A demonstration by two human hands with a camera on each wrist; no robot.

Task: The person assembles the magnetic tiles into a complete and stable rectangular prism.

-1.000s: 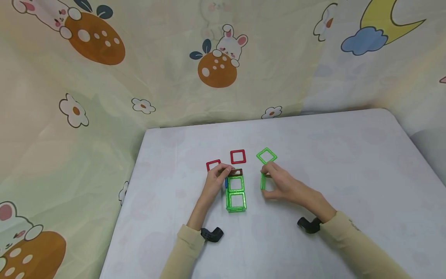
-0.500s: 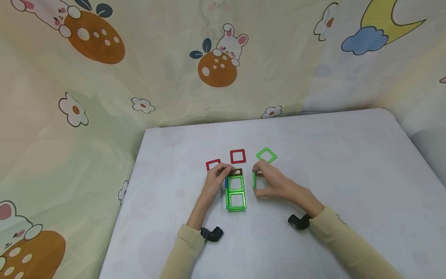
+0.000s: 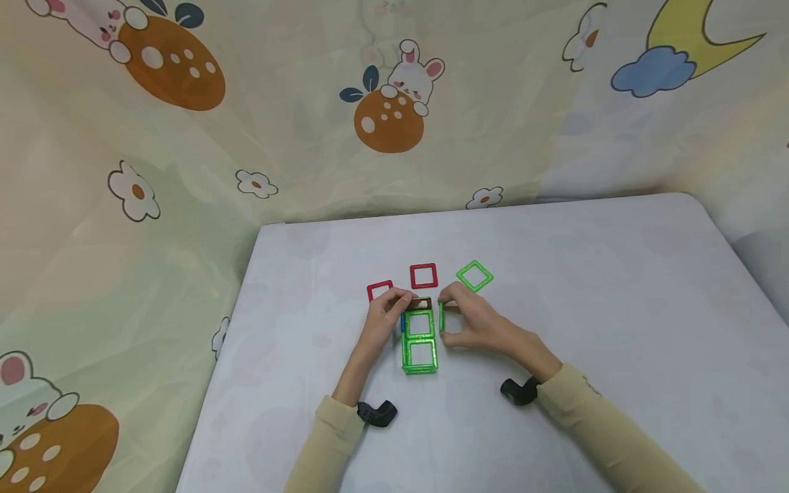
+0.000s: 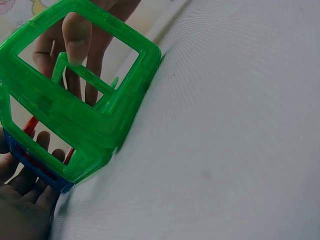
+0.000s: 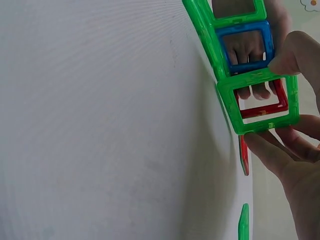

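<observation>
A box-like build of magnetic tiles (image 3: 420, 338) stands mid-table, with green frames on its near side and top. Its left side has a blue tile (image 5: 250, 66), and a red tile (image 5: 265, 109) closes the far end. At that far left corner my left hand (image 3: 380, 323) grips the build; its fingers reach behind the red tile, partly hidden. Thumb and fingers of my right hand (image 3: 483, 322) pinch a green square tile (image 3: 442, 318) by opposite edges. This tile is upright, just right of the build's far half, with a narrow gap in the head view.
Behind the build lie a loose red square tile (image 3: 425, 286) and, farther left, another red tile (image 3: 379, 283) partly covered by my left hand. A loose green square tile (image 3: 466, 268) lies at the back right. Patterned cloth (image 3: 296, 123) rises behind the white table (image 3: 616, 308).
My right hand has moved left with the green tile, bringing it from well apart to close beside the build. The left hand keeps its place at the far left corner.
</observation>
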